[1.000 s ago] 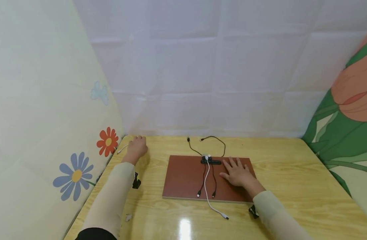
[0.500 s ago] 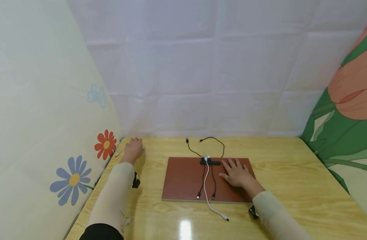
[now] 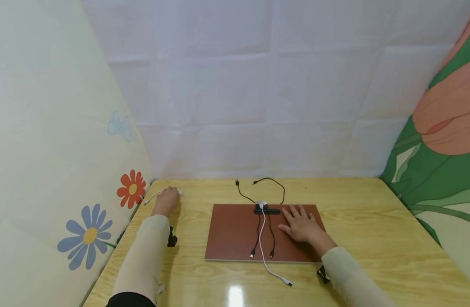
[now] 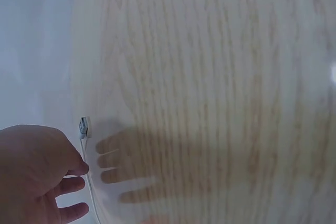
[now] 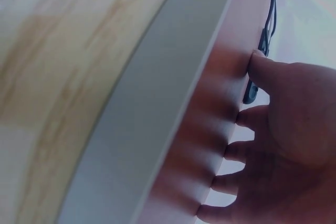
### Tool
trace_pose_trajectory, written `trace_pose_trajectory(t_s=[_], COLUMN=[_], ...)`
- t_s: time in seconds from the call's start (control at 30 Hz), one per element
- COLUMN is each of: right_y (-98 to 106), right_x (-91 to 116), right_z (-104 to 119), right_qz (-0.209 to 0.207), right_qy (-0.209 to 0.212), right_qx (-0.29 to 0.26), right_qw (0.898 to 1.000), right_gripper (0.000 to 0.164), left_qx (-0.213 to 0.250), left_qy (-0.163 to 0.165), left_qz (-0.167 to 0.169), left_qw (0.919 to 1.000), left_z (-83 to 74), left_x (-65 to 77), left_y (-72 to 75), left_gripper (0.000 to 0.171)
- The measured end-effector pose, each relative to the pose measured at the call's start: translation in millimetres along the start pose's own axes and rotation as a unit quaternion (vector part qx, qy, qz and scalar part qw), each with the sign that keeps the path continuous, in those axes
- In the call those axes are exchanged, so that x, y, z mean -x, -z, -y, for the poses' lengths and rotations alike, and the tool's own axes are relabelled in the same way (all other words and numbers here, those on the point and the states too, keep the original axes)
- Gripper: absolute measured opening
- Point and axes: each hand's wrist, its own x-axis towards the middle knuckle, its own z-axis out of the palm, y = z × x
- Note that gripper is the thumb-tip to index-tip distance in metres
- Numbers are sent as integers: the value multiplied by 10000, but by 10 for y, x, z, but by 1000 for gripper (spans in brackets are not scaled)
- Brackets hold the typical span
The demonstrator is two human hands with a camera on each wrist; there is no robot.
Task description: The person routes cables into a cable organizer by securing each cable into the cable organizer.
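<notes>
My left hand (image 3: pixel 166 202) at white cable (image 4: pixel 91 192), far left corner of tabletop (image 3: pixel 373 221); can't tell if pinched. My right hand (image 3: pixel 302 227): fingers spread, tips on brown board (image 3: pixel 231 230), right half. Cable looks light, floppy; I'd grip stiffer plug (image 4: pixel 84 128).

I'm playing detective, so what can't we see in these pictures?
Leftmost white cable, middle part: head view, hidden by left hand.
Its left end's shape: head view, too small; left wrist view, cut off by bottom edge.
Brown board, under right hand: head view, covered.
</notes>
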Motion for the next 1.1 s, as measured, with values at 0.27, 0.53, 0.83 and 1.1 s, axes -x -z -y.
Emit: trace_pose_trajectory(t_s=[0.27,0.53,0.83,1.1], right_y=[32,15,5,15], right_x=[2,2,3,-3], right_z=[7,-5,22,10], right_qz=[6,-73,-58,-19], right_qy=[30,5,-21,-38], right_qx=[-12,9,-24,-31], right_qw=[10000,10000,10000,10000], right_gripper=[68,68,68,68], left_qx=[30,103,111,-352], left_qy=[15,66,-79,-267], left_qz=[74,109,-23,-124], left_qw=[10000,9999,9999,9989], left_z=[5,-43,-82,-117], left_x=[20,-9,-8,-49], left_y=[-51,-29,-28,-30], left_gripper=[28,31,30,17])
